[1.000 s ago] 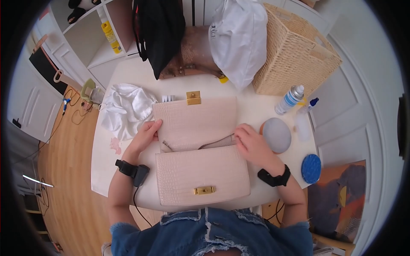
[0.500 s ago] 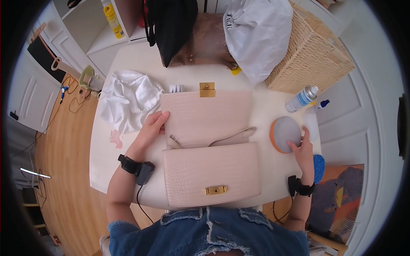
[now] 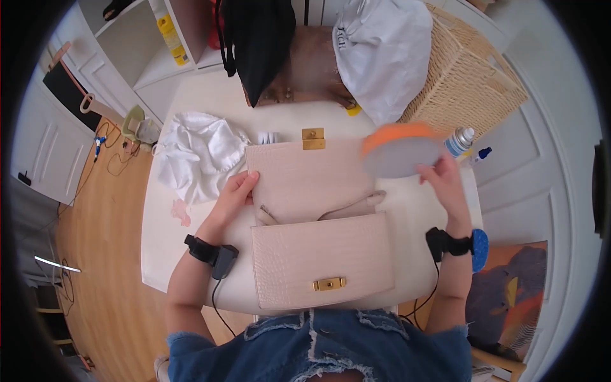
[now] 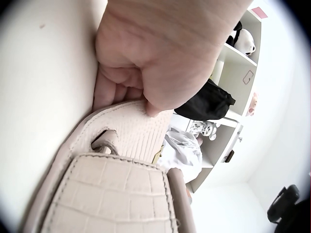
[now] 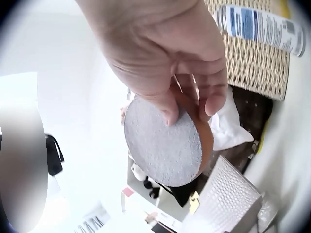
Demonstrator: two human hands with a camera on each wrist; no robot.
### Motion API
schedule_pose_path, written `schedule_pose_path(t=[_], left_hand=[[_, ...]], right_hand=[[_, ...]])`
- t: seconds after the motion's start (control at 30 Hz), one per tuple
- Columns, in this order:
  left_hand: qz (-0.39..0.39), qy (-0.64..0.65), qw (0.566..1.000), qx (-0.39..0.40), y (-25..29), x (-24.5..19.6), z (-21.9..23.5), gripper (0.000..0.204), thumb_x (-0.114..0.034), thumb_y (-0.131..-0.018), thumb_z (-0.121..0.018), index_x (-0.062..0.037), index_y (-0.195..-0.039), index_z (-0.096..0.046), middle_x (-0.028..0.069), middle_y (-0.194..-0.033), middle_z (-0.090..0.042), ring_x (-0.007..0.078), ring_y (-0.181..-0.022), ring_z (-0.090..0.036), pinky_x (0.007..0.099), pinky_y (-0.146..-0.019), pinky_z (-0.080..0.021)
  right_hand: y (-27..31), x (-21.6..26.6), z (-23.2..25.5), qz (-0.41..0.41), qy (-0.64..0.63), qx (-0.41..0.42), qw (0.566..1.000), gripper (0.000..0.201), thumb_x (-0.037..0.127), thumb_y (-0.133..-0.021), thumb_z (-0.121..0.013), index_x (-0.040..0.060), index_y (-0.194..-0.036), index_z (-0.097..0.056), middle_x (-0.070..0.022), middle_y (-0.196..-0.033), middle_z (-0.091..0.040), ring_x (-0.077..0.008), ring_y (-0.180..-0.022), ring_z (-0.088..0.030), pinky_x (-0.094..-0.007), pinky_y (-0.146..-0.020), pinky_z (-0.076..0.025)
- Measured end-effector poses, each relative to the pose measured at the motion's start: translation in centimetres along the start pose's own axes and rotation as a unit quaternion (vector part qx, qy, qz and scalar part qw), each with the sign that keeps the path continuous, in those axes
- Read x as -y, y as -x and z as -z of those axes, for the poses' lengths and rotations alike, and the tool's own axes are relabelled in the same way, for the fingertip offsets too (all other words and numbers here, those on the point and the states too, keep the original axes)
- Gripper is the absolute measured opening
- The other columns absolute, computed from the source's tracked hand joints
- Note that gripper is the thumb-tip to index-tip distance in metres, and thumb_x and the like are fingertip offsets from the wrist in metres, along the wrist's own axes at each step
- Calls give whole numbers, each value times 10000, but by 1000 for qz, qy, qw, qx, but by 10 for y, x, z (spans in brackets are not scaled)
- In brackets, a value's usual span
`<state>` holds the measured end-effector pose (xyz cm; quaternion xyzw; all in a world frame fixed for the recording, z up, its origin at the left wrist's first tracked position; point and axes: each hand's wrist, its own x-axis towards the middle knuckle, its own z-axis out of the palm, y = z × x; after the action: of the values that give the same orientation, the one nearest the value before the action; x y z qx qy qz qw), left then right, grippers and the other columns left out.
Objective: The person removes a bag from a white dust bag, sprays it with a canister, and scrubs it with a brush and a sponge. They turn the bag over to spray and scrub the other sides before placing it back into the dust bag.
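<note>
A pale pink crocodile-textured bag (image 3: 323, 261) lies on the table with its flap (image 3: 309, 172) folded back and a gold clasp plate (image 3: 313, 138) at the flap's far edge. My left hand (image 3: 238, 191) pinches the flap's left edge; in the left wrist view the thumb of that hand (image 4: 160, 53) lies on top and the fingers curl beneath. Above the table, right of the flap, my right hand (image 3: 445, 184) holds a round grey-and-orange pad (image 3: 402, 156), blurred in the head view. The right wrist view shows thumb and fingers gripping the pad (image 5: 165, 141) by its rim.
White satin cloth (image 3: 200, 153) and a white brush-like item (image 3: 268, 137) lie at the left. Behind stand a black bag (image 3: 261, 44), a white pouch (image 3: 382, 57) and a wicker basket (image 3: 471, 76). A spray can (image 3: 459, 141) and blue disc (image 3: 480, 250) are at the right.
My right hand left the bag's strap, took hold of the round pad and lifted it up and leftward toward the flap. My left hand stays at the flap's edge.
</note>
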<state>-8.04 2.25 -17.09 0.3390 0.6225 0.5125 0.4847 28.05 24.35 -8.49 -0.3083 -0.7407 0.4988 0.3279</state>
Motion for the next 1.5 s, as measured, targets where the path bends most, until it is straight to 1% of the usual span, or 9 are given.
schedule_pose_path(t=[0.1,0.33,0.6,0.7,0.83,0.9,1.23,1.3,1.5], left_hand=[[2,23,1000,4,2,-1,-3,441,-433,-985,-480,-26,-1109,-596,-1,-914,-625,56,-800,-587,220,-733,-499],[-10,22,1000,2,-1,5,-1,429,-408,-997,-464,-19,-1124,-590,10,-922,-631,63,-800,-596,236,-744,-514],[-7,16,1000,4,0,4,-1,426,-389,-1004,-453,-12,-1157,-578,22,-939,-634,74,-814,-606,241,-752,-516],[-15,29,999,-1,2,2,-2,429,-383,-1007,-448,-10,-1181,-571,26,-954,-636,77,-827,-610,243,-765,-517],[-18,32,999,6,0,4,0,426,-372,-1010,-443,-8,-1196,-565,34,-981,-642,82,-849,-616,251,-788,-520],[-19,37,999,13,1,3,0,427,-371,-1010,-443,-8,-1200,-564,36,-984,-644,84,-850,-618,253,-788,-521],[-14,46,999,23,0,6,2,442,-375,-1012,-434,-12,-1235,-552,46,-1039,-643,94,-906,-623,251,-804,-519],[-13,49,998,25,1,5,1,444,-377,-1014,-429,-14,-1238,-552,44,-1040,-643,95,-909,-623,251,-810,-515],[-7,44,999,29,4,2,2,470,-410,-1015,-405,-24,-1238,-554,39,-1049,-645,104,-918,-625,255,-821,-504]], right_hand=[[-20,1,-31,22,73,175,982,307,95,-820,-684,10,-1097,-585,-31,-879,-597,-105,-699,-511,-243,-638,-447],[-41,-1,-37,49,119,-43,991,290,99,-802,-684,-30,-1048,-601,-82,-778,-596,-136,-689,-520,-286,-644,-444],[-23,1,-46,102,156,111,976,281,94,-805,-688,-37,-1039,-603,-111,-754,-587,-179,-669,-538,-297,-610,-450],[-31,1,-39,98,133,-107,980,251,94,-808,-687,-28,-1010,-601,-112,-733,-578,-175,-657,-538,-300,-605,-448],[-23,2,-43,100,180,-67,976,247,86,-804,-685,-24,-1008,-600,-122,-748,-582,-188,-663,-555,-304,-610,-455],[-14,13,-63,101,167,89,977,259,81,-803,-679,-22,-1026,-595,-143,-794,-596,-231,-666,-577,-325,-615,-465],[-37,34,-90,95,221,50,969,302,110,-813,-670,-28,-1060,-565,-183,-905,-607,-330,-776,-603,-384,-701,-481],[-33,19,-103,230,253,201,918,298,117,-818,-657,-25,-1063,-563,-197,-950,-606,-373,-820,-601,-422,-725,-477],[-41,57,-105,125,274,107,948,261,115,-825,-637,-24,-1032,-561,-209,-956,-605,-401,-911,-589,-446,-786,-481]])
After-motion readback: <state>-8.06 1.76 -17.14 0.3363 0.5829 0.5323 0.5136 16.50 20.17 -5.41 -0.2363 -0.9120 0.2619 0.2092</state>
